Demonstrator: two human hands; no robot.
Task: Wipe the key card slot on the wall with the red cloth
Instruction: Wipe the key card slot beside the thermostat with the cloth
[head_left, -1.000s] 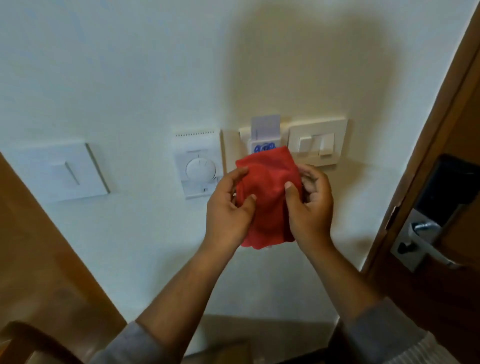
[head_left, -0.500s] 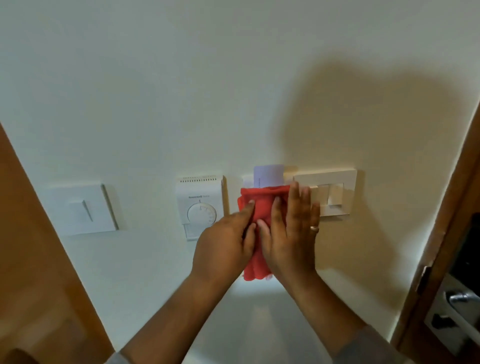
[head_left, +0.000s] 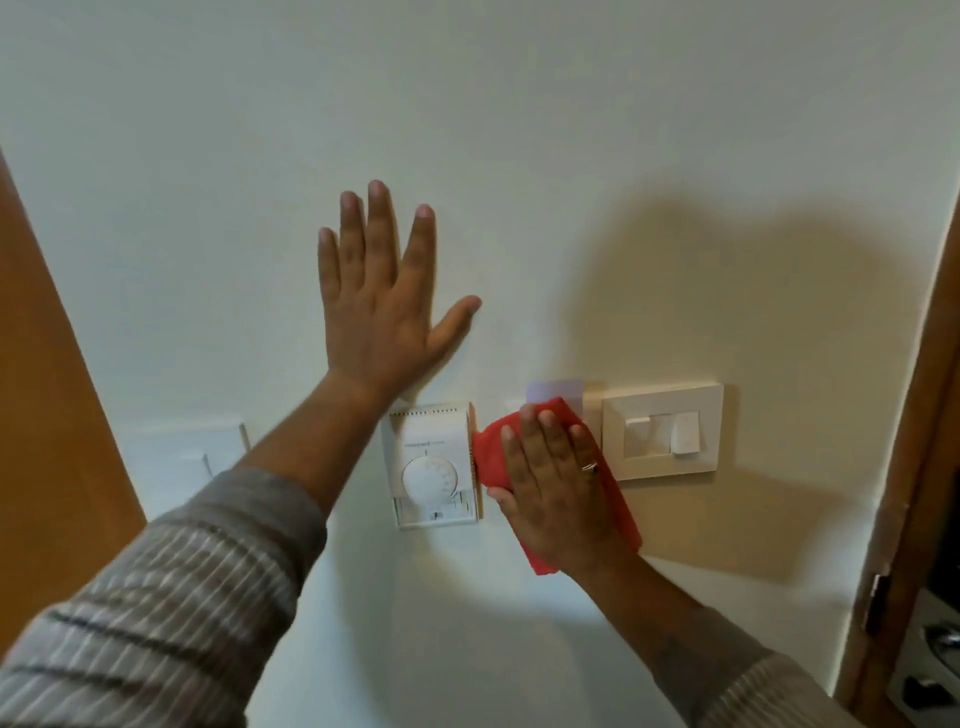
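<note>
My right hand (head_left: 556, 483) lies flat on the red cloth (head_left: 488, 454) and presses it against the wall over the key card slot, which the cloth and hand hide almost entirely. The pale top of a key card (head_left: 553, 392) sticks up just above the cloth. My left hand (head_left: 382, 306) rests flat on the bare wall higher up and to the left, fingers spread, holding nothing.
A white dial thermostat (head_left: 428, 465) sits right beside the cloth on the left. A cream switch plate (head_left: 662, 439) is on the right, a white switch (head_left: 192, 457) at far left. A wooden door frame (head_left: 914, 467) and metal door lock (head_left: 935, 660) stand at the right edge.
My left hand let go of the cloth and moved up and left onto the bare wall. My right hand alone now presses the cloth on the slot. The view tilted upward.
</note>
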